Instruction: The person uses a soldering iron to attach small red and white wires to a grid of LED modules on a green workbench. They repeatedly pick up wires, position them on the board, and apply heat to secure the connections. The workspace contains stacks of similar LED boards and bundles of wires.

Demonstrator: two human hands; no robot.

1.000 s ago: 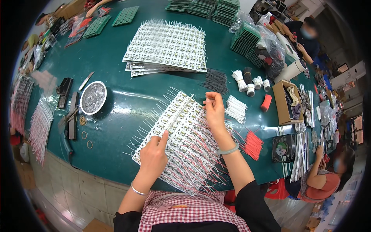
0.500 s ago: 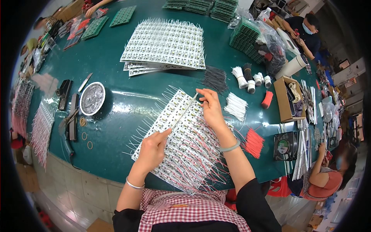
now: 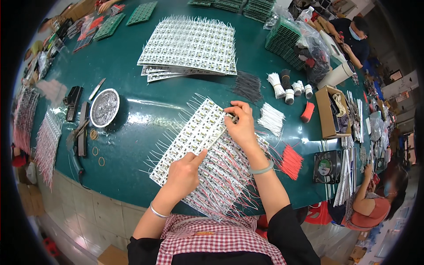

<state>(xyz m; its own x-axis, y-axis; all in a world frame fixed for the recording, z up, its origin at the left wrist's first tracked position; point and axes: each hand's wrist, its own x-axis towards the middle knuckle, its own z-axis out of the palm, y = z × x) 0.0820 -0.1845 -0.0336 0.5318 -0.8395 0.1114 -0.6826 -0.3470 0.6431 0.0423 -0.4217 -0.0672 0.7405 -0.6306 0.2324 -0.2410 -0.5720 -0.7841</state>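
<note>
A white circuit-board panel (image 3: pixel 190 132) lies slantwise before me, with pale wires along its left edge and red and white wires over its right part. A thin pale strip (image 3: pixel 217 140) runs across it between my hands. My left hand (image 3: pixel 183 174) is closed at the strip's lower end, index finger stretched along the board. At the panel's upper right edge, my right hand (image 3: pixel 240 126) pinches the other end with curled fingers; the exact grip is partly hidden. Black wires (image 3: pixel 247 86), white wires (image 3: pixel 270 119) and red wires (image 3: pixel 291 161) lie near my right hand.
A stack of wired white panels (image 3: pixel 187 48) is at the back. On the left are a bowl of grey material (image 3: pixel 105 108), a soldering iron (image 3: pixel 77 164) and rubber bands (image 3: pixel 102 161). A cardboard box (image 3: pixel 327 112) and a fan (image 3: pixel 327 167) stand right. Other people work around the table.
Both hands have shifted the thin strip rightward across the panel, the left hand also a little toward me. The right fingers are more curled. The view has shifted slightly.
</note>
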